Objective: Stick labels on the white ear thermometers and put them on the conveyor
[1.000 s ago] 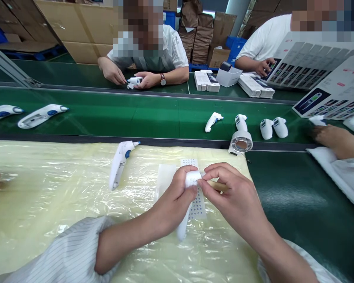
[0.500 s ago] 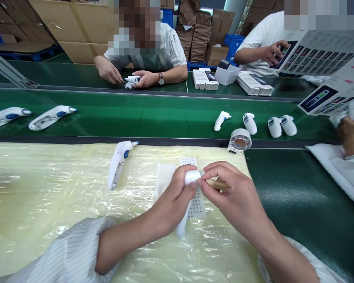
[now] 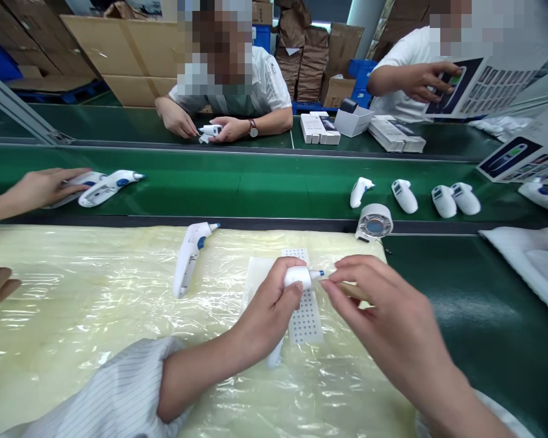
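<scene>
My left hand (image 3: 271, 307) is wrapped round a white ear thermometer (image 3: 296, 278), whose blue-tipped probe points right and whose handle hangs below my palm. To the right of the probe, my right hand (image 3: 390, 319) pinches a slim tan stick-like tool (image 3: 354, 292); its far end is hard to make out. A small gap separates my right fingertips from the probe. Beneath my hands lies a sheet of small round dots (image 3: 307, 328), partly over a plain white sheet (image 3: 257, 272). Another ear thermometer (image 3: 188, 261) rests to the left, its handle side uncovered.
Plastic film (image 3: 119, 304) covers the work surface. A roll in a white dispenser (image 3: 374, 222) stands near the green conveyor (image 3: 256, 188), which carries several thermometers. A co-worker's hand (image 3: 41, 190) reaches in from the left. People sit across the belt by white boxes (image 3: 319, 129).
My right hand has drawn back rightward from the probe, exposing its blue tip. At the left, a co-worker's hand has come onto a thermometer on the belt. The view has shifted slightly.
</scene>
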A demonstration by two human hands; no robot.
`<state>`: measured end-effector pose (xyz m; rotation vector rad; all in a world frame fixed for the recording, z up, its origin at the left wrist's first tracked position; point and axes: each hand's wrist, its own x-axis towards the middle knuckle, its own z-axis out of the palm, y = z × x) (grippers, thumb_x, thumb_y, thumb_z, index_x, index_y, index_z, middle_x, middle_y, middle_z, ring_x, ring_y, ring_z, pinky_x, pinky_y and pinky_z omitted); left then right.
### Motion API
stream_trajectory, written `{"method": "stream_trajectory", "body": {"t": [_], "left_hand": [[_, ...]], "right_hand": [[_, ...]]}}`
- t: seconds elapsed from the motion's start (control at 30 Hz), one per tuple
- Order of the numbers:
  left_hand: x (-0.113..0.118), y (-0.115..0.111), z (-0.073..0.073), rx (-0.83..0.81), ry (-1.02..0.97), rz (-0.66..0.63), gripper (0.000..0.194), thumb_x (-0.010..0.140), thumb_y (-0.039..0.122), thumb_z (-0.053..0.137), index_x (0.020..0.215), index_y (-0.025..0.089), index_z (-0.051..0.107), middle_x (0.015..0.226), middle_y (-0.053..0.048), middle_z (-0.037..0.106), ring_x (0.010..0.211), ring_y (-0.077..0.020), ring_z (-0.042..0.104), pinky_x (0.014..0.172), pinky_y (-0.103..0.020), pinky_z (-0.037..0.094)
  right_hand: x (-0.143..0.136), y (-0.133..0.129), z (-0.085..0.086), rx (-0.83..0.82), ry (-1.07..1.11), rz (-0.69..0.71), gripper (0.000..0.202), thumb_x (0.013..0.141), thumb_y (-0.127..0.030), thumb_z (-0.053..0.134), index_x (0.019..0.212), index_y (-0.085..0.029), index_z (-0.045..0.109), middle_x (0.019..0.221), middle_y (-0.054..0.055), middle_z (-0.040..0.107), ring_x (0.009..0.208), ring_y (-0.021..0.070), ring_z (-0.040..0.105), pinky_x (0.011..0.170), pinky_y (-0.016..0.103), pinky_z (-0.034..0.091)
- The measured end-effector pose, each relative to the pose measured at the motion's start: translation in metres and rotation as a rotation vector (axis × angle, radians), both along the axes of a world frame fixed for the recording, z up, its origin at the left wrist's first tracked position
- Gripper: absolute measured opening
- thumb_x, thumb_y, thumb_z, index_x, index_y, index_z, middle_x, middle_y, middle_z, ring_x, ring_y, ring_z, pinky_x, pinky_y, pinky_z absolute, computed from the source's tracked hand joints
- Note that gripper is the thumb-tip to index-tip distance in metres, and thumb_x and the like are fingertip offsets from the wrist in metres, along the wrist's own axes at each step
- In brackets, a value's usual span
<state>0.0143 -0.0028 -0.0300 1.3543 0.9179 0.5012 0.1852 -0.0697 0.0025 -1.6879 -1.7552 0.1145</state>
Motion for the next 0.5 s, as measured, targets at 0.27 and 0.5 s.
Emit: {"method": "stream_trajectory", "body": {"t": [0.27,0.5], "left_hand": [[0.043,0.11,0.029,0.196,0.234,0.153,0.029,0.099,0.023,0.036,0.126,0.022,0.047,0.084,0.0,0.059,0.062,-0.0124,0.058,0.055,-0.024,0.047],[0.071,0.22,0.021,0.416,0.623,0.335,0.037,0.096,0.035,0.061,0.127,0.016,0.057,0.128,-0.011,0.059,0.111,-0.0255,0.061,0.094,-0.047,0.053]], "right_hand": [[0.028,-0.003,-0.014,0.07,0.051,-0.058,0.021,0.091,-0.047,0.062,0.086,-0.029,0.071,0.094,0.004,0.072,0.078,0.0177,0.072,0.049,0.017,0.057],[0.026,0.008,-0.049,0.085,0.124,-0.041,0.029,0.089,-0.054,0.06,0.083,-0.029,0.071,0.097,0.005,0.073,0.078,0.0188,0.074,0.045,0.016,0.058]]}}
